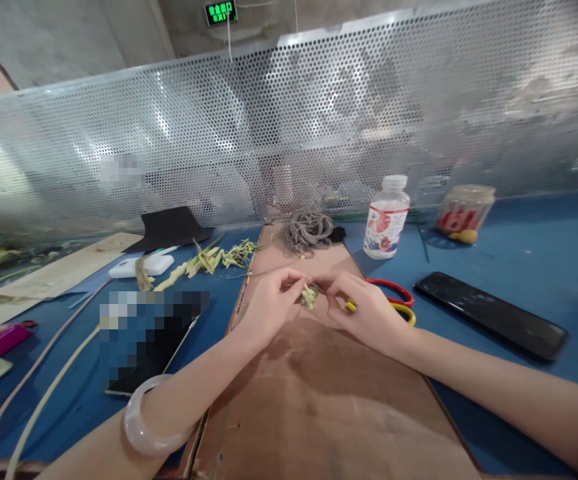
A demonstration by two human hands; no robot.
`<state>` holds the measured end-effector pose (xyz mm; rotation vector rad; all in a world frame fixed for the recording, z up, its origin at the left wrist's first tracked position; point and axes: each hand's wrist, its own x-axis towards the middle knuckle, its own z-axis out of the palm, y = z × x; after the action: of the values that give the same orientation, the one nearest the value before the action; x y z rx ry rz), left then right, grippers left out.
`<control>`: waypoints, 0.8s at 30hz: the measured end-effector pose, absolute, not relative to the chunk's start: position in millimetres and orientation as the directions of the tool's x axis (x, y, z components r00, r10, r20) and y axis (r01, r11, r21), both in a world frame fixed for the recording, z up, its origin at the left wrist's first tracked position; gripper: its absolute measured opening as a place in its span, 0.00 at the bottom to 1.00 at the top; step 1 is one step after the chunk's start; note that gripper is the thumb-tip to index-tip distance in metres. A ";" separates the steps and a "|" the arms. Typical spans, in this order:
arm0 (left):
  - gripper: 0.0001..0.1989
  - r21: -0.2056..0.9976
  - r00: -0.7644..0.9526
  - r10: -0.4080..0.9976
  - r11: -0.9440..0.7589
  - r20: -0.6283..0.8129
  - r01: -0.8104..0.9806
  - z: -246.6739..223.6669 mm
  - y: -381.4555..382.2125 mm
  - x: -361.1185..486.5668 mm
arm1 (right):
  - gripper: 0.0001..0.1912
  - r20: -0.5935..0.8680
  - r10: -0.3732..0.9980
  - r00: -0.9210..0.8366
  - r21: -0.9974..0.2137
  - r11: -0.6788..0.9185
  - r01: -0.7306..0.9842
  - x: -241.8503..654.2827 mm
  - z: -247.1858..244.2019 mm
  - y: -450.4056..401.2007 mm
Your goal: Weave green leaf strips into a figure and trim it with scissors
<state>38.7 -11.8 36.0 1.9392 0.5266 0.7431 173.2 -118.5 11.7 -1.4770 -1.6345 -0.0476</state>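
A small pale-green knotted piece [309, 296], apparently of plant strips or cord, is pinched between my two hands above the brown board. My left hand [273, 300] has thumb and forefinger closed at its left side; a pale bangle [143, 420] circles that wrist. On the other side, the fingertips of my right hand [356, 303] are closed at the piece's upper edge. Scissors handles, one loop red and one yellow [411, 312], show behind my right hand. A yellow bit [351, 307] peeks out below its fingers; whether the hand also grips the scissors is unclear.
Grey cord [309, 232] lies coiled at the board's far end. To the right are a labelled bottle [387, 220], a jar [466, 210] and a black phone [489, 313]. Leafy plant strips [206, 260], a dark tablet-like slab [179, 333] and cables lie left. Perforated metal [219, 133] stands behind.
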 end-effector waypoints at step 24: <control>0.10 0.880 0.663 0.691 -0.464 0.289 0.100 33.6 -17.9 36.0 | 0.09 0.686 0.707 0.174 -0.538 0.331 0.775 172.4 16.6 -121.0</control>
<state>36.0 -17.9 33.6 1.9527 0.6168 0.8048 172.4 -121.0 16.6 -1.3935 -1.5493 -0.0814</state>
